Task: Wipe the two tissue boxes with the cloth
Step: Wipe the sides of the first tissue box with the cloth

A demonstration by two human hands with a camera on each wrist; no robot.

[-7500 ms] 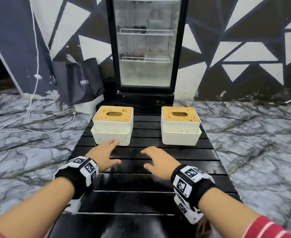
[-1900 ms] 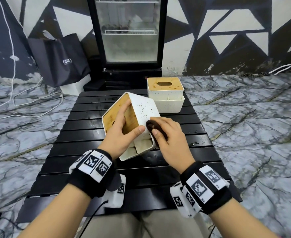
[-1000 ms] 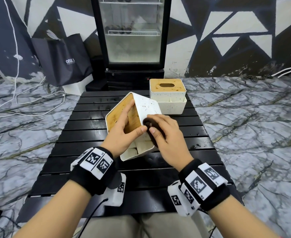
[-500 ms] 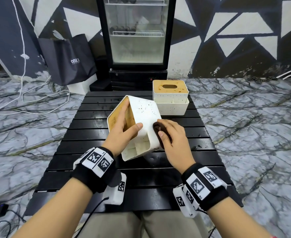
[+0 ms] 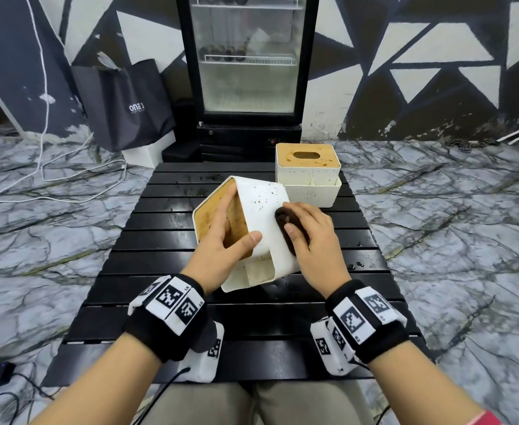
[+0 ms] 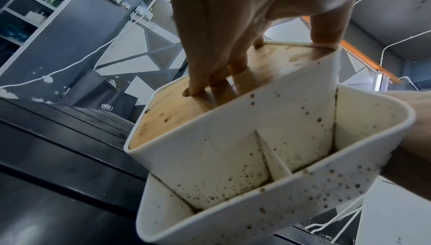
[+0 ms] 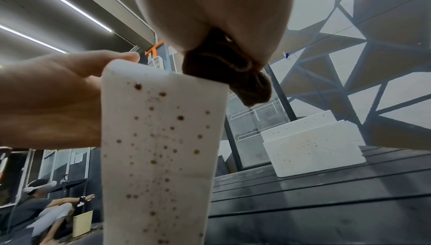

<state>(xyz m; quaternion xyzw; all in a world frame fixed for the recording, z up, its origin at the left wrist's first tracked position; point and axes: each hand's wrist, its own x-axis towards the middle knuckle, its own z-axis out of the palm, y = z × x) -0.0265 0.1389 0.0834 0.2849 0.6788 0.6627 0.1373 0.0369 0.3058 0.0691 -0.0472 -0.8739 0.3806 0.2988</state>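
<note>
My left hand (image 5: 226, 240) grips a white tissue box (image 5: 261, 207) with a wooden lid, tilted on its edge in the middle of the black slatted table (image 5: 160, 240). Fingers lie on the lid and the thumb hooks over the white side. Brown specks dot the box (image 6: 233, 157) and its side pockets. My right hand (image 5: 307, 237) presses a dark brown cloth (image 5: 286, 223) against the box's right edge; the cloth (image 7: 228, 75) is bunched under the palm on the speckled box (image 7: 161, 138). The second tissue box (image 5: 308, 173) stands upright at the table's far right.
A glass-door fridge (image 5: 247, 65) stands behind the table, with a dark shopping bag (image 5: 126, 102) to its left. White cables (image 5: 68, 176) trail on the marble floor at left. Another seated person (image 7: 44, 206) shows in the right wrist view.
The right hand with the cloth has slid from the box's upward face to its right edge. The left hand keeps the same hold on the tilted box.
</note>
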